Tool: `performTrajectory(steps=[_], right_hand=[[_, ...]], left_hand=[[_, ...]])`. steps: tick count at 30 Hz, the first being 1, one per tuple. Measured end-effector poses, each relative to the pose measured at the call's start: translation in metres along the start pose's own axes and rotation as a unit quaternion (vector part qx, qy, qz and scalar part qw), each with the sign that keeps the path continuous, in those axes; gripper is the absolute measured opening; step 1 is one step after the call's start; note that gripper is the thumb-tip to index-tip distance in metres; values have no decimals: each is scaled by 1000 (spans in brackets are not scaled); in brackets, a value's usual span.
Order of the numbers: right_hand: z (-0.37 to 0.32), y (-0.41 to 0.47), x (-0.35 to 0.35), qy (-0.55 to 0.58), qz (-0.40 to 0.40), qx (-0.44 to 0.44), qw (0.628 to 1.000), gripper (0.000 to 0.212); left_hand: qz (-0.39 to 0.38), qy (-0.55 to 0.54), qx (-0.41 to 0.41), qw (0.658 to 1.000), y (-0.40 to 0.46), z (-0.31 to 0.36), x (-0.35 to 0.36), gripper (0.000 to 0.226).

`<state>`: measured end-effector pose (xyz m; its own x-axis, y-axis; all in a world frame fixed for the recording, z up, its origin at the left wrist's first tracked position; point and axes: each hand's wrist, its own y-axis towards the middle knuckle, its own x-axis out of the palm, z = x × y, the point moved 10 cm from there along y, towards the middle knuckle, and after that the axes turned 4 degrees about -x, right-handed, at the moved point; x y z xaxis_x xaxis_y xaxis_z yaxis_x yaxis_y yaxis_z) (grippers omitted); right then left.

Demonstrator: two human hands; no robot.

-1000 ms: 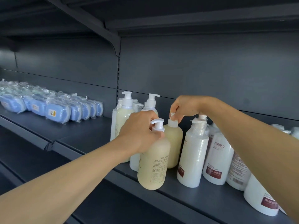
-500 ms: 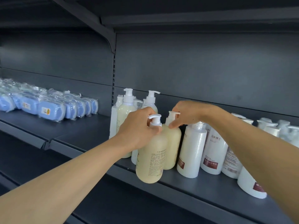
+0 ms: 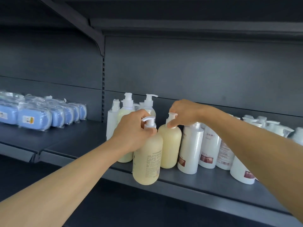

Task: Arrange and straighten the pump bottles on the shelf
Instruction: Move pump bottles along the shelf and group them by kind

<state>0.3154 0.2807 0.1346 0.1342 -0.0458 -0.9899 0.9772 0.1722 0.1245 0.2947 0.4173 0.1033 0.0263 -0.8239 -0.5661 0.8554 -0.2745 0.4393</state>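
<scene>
1. Your left hand (image 3: pixel 134 130) is gripping the neck of the front cream bottle (image 3: pixel 147 159), standing upright at the shelf (image 3: pixel 205 182) edge.
2. Your right hand (image 3: pixel 183 113) is pinching the pump of the second cream bottle (image 3: pixel 170 145), just behind and right of it.

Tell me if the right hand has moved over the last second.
Yes, slightly. Against the wrapped white bottle, the right hand has shifted rightward and lower: it now hides that bottle's cap, still pinching the pump of the rear cream bottle.
</scene>
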Motion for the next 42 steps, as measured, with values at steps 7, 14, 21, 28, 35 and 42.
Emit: performTrajectory(steps=[7,14,21,28,35,42], right_hand=[[1,-46,-41,32,73,28,996,34],[32,-114,-63,112,115,91,983,25],[104,-193,-62,105,118,198,967,31],[186,-266,-55,81,123,290,946,34],[269,-290,-17,57,97,313,943,35],[313,-293,2,99,127,299,941,41]], left_hand=[[-11,-30,17,999,-9,10,-12,14],[-38,-68,61,995,-16,39,5,16],[-70,-91,108,988,-21,100,63,19],[-88,-136,114,980,-19,160,143,16],[-76,-99,99,987,-14,198,217,23],[-52,-76,70,993,-10,209,256,19]])
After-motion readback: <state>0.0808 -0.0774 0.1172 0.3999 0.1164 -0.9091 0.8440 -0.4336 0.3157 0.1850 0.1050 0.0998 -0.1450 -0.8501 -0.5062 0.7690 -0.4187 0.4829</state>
